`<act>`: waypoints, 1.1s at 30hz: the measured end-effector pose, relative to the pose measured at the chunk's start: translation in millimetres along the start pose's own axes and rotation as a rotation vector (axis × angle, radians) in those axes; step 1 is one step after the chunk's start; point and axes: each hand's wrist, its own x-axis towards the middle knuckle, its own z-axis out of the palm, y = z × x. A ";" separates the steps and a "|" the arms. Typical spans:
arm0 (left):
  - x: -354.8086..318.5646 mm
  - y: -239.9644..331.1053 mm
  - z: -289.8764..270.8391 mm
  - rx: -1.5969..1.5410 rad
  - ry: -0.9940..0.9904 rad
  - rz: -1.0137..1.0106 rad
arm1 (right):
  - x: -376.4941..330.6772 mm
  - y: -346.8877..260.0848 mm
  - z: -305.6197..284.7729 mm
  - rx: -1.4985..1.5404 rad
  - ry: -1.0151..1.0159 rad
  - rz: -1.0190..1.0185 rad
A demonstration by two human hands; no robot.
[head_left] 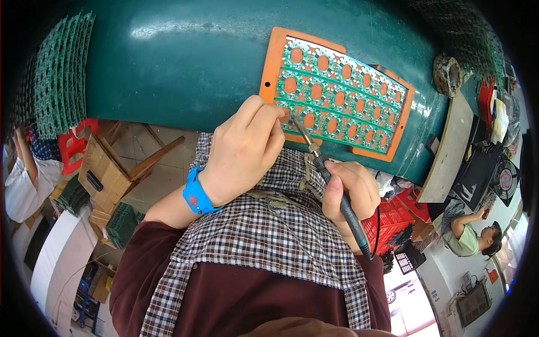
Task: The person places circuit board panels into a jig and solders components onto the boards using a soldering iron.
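Observation:
A green circuit board panel [320,106] with rows of round cut-outs lies in an orange fixture frame [270,76] on the table. My right hand [355,191] is closed around a soldering iron [345,205], held like a pen. Its metal tip points up and left, at the near-left cut-out of the panel. My left hand [247,146], with a blue wristband [197,194], is over the frame's near-left corner. Its thumb and fingers are pinched together close to the iron's tip. Whatever they hold, if anything, is hidden behind the fingers.
Stacked green panels [62,76] stand at the table's left end. A roll of tape [448,76] sits at the right, near a pale board [447,149] and a black fan [505,180]. Red crates [387,224] are below right. Other people are at both sides; a wooden stool [106,174] is at left.

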 end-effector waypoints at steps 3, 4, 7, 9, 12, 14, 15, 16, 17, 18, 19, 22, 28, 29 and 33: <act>3.1 0.7 -1.6 0.050 -0.022 0.045 | -3.6 -2.6 -3.5 0.000 -0.009 0.003; 3.6 1.5 -4.0 0.050 -0.022 0.045 | -4.9 -5.2 -7.8 0.006 0.007 0.025; 1.6 0.2 -11.1 0.058 -0.001 0.002 | -9.7 -4.4 -19.2 -0.007 0.025 0.045; -2.5 -4.4 -8.8 0.052 0.004 0.001 | -11.9 -2.3 -18.9 -0.059 0.031 0.051; -3.7 -4.3 -8.1 0.020 -0.006 -0.024 | -13.4 0.1 -14.4 -0.019 0.053 0.035; -4.2 -5.4 -7.4 0.004 0.001 -0.027 | -12.2 -0.3 -13.5 -0.035 0.035 0.032; -4.3 -6.1 -7.3 -0.011 0.007 -0.028 | -11.3 -0.3 -13.0 -0.050 0.018 0.028; -4.0 -6.1 -7.5 -0.013 0.009 -0.029 | -11.5 0.4 -12.4 -0.051 0.016 0.027; -4.0 -5.1 -7.5 -0.035 0.015 -0.035 | -12.9 1.7 -12.1 -0.041 0.011 0.024; -4.0 -4.4 -7.6 -0.057 0.022 -0.040 | -13.6 2.5 -12.3 -0.031 0.007 0.022; -4.4 -4.0 -7.6 -0.058 0.023 -0.041 | -13.2 1.5 -14.2 -0.032 0.005 0.021; -3.9 -3.9 -8.0 -0.063 0.033 -0.046 | -13.3 -0.5 -21.3 -0.133 -0.014 -0.004; -4.6 -5.1 -9.3 -0.055 0.047 -0.007 | -13.5 -7.2 -22.1 -0.121 0.027 0.016; -4.1 -3.4 -11.9 -0.034 0.036 -0.012 | -14.3 -6.7 -21.7 -0.119 0.025 0.014; -1.8 -3.0 -16.4 0.009 0.052 -0.033 | -11.5 -3.6 -15.7 -0.117 0.114 0.041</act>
